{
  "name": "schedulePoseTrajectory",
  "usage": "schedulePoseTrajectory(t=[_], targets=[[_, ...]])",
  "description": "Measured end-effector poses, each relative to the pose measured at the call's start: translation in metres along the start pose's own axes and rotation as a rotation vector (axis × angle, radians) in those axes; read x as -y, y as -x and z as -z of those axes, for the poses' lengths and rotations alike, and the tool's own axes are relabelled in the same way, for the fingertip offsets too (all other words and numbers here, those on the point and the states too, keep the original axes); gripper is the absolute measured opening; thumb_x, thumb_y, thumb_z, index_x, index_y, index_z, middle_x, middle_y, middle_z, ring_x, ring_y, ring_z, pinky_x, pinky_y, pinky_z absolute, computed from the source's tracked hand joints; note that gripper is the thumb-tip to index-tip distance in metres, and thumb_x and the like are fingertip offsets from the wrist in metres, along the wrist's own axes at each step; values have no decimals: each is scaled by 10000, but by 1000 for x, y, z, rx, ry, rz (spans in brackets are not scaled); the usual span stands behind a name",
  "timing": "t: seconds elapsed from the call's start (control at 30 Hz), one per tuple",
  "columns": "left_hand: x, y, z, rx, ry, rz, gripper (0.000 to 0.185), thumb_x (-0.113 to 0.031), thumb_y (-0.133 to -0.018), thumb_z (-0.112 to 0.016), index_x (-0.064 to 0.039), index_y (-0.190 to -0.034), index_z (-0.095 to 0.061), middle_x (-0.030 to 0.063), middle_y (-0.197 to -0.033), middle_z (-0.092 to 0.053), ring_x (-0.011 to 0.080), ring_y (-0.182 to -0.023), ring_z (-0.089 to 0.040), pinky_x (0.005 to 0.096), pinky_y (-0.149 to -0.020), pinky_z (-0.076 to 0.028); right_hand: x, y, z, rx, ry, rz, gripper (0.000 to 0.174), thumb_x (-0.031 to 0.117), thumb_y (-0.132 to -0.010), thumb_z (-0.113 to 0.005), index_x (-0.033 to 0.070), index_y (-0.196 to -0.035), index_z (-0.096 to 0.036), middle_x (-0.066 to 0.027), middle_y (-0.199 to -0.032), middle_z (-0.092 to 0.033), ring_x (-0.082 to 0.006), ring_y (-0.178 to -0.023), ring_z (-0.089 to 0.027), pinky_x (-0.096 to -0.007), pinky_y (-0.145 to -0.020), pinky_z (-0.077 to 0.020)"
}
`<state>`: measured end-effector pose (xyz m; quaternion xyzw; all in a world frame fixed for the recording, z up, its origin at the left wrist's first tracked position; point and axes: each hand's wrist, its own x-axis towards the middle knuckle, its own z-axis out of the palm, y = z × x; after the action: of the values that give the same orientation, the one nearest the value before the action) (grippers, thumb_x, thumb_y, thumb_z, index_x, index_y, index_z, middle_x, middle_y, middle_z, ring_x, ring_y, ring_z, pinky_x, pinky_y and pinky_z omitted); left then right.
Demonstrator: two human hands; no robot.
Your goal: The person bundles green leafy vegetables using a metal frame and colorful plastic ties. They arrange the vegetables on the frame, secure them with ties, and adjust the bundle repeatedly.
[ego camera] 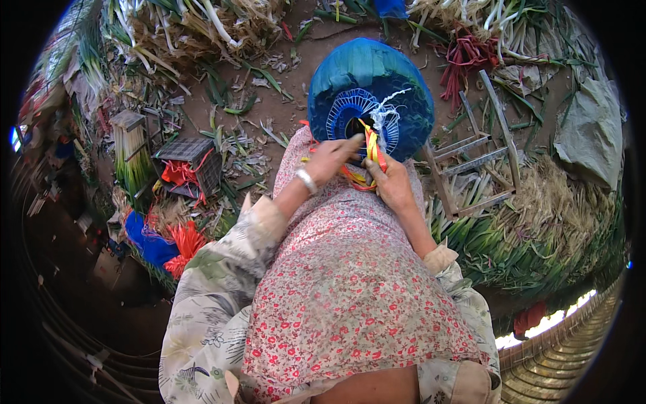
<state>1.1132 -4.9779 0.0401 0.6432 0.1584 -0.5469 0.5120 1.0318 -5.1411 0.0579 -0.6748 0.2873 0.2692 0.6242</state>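
Note:
A round blue cushion-like bundle (371,76) with white stitching round a dark central hole stands in front of my knees. Frayed white cord (386,113) lies on its face. Red and yellow plastic strips (372,146) hang at the hole and trail over my flowered apron (348,262). My right hand (391,182) pinches these strips between thumb and fingers. Beside it, my left hand (335,156), with a silver bracelet at the wrist, reaches to the strips at the hole; its fingertips are blurred, and whether they grip is unclear.
Leeks with roots (202,30) are heaped ahead, and more (545,242) lie at the right by a metal-and-wood frame (474,156). At the left are a dark crate (189,161) with red strips, a bound leek bundle (130,156) and a blue bag (149,242).

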Motion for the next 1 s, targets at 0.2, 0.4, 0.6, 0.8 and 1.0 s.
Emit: schedulePoseTrajectory(t=[0.2,0.4,0.6,0.8,1.0], targets=[[3,-25,-46,68,751,102,221,-201,-955,-570,-2,-1049,-574,23,-759,-586,103,-645,-550,263,-615,-494,0,22,42,363,225,192,311,271,-878,-620,19,-1060,-621,-165,-953,-641,-274,-857,-635,-360,-714,-502],[-13,19,30,-25,-751,-259,290,-329,-936,-557,-90,-1087,-620,116,-797,-652,258,-703,-626,388,-610,-473,38,-15,73,-13,236,335,412,127,-831,-662,59,-1230,-585,-103,-1190,-557,-167,-879,-581,-276,-719,-477],[-69,-27,68,-41,-485,-510,227,-267,-924,-581,-79,-1033,-646,98,-734,-641,217,-569,-598,338,-506,-474,8,-78,16,97,203,602,257,152,-918,-592,64,-1158,-602,-39,-949,-624,-103,-699,-551,-222,-623,-451],[-41,42,-2,-215,-612,-245,237,-285,-919,-601,-55,-957,-643,94,-725,-623,193,-609,-626,354,-538,-505,3,-74,-1,-165,-289,116,203,173,-959,-555,37,-1088,-631,-6,-757,-591,-41,-570,-470,-196,-512,-373],[-112,-19,5,0,-1213,-605,231,-286,-917,-552,-70,-881,-625,145,-780,-648,326,-702,-647,415,-604,-503,14,-71,18,139,536,776,205,138,-769,-698,86,-963,-661,-110,-1036,-596,-294,-893,-618,-344,-733,-507]])
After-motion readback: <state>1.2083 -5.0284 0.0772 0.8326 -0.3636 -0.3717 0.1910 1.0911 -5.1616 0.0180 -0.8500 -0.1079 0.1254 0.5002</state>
